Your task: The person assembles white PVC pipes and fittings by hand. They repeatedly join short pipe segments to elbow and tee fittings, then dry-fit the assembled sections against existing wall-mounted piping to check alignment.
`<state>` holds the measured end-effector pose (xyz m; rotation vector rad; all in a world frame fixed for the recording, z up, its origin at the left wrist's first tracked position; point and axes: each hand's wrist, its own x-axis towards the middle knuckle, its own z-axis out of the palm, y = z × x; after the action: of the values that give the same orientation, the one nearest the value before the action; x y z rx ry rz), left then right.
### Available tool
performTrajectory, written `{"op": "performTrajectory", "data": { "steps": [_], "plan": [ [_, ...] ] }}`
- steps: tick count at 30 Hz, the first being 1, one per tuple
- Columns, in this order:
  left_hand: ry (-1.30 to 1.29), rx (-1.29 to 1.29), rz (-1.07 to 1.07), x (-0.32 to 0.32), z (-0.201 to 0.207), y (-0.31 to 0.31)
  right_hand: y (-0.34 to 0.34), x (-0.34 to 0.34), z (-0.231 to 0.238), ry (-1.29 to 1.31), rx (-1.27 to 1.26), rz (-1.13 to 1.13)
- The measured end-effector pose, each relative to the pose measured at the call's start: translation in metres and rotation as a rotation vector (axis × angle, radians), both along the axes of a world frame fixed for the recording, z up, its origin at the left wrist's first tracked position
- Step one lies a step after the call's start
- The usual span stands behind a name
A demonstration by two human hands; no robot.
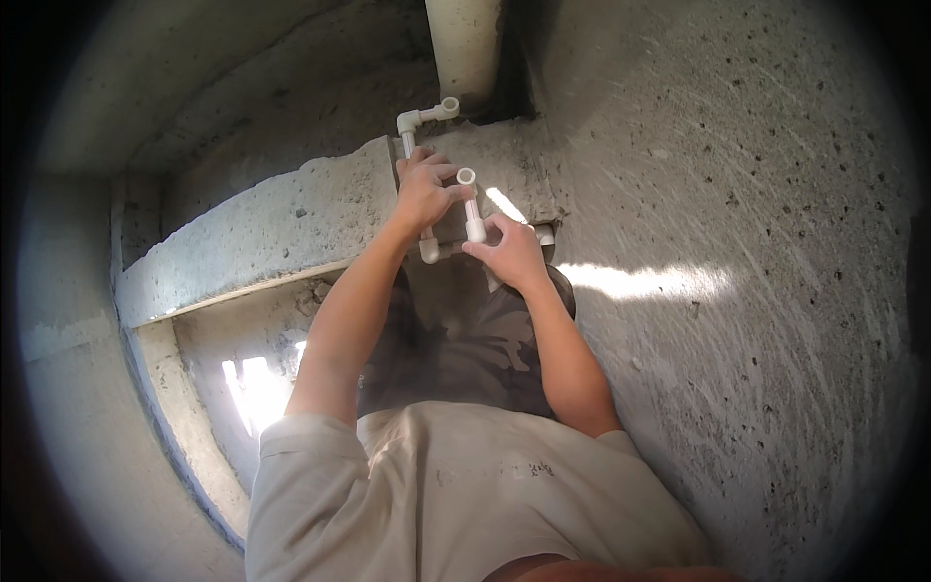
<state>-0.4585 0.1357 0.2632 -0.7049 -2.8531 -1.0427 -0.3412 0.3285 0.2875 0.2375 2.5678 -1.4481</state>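
White plastic pipe pieces joined by elbow fittings are in both my hands. My left hand (425, 190) is closed around the longer pipe, its thumb reaching across to the shorter piece. Above that hand an elbow fitting (408, 122) turns the pipe right to an open-ended fitting (448, 108); below it the pipe ends in another elbow (430, 250). The shorter pipe (473, 209) has an open round fitting (466, 177) on top. My right hand (514, 254) pinches the elbow (475, 231) at its lower end. Whether the two pieces connect is hidden.
A rough concrete ledge (281, 218) runs left of my hands. A thick upright pipe (465, 48) stands beyond them. The concrete wall (737, 194) rises close on my right. A whitish pipe end (545, 235) shows beside my right hand.
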Motion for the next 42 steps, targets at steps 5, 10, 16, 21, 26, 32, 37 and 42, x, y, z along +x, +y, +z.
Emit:
{"op": "performTrajectory", "data": {
  "steps": [5, 10, 16, 21, 26, 32, 37, 42],
  "plan": [
    [-0.019, 0.035, 0.004, 0.001, 0.002, 0.001, 0.001, 0.001, -0.006, 0.043, 0.029, 0.043],
    [-0.018, 0.021, 0.004, -0.001, 0.003, 0.001, 0.003, 0.010, -0.009, 0.113, 0.117, 0.025],
    [-0.030, 0.004, -0.036, -0.003, 0.001, 0.000, 0.035, 0.075, 0.022, 0.104, 0.112, -0.245],
    [0.001, -0.049, -0.065, -0.007, -0.003, 0.001, 0.049, 0.132, 0.040, 0.019, -0.331, -0.394],
    [0.037, -0.074, -0.082, -0.009, -0.007, -0.002, 0.049, 0.149, 0.024, -0.272, -0.890, -0.206],
    [-0.027, -0.038, -0.091, -0.017, -0.015, -0.004, 0.021, 0.140, -0.037, -0.305, -0.720, -0.042],
    [-0.119, 0.006, -0.069, -0.019, -0.010, -0.001, -0.024, 0.123, -0.090, -0.286, -0.808, -0.288],
    [-0.121, 0.027, -0.019, -0.007, 0.002, 0.003, -0.055, 0.098, -0.121, -0.143, -0.944, -0.598]
  ]
}}
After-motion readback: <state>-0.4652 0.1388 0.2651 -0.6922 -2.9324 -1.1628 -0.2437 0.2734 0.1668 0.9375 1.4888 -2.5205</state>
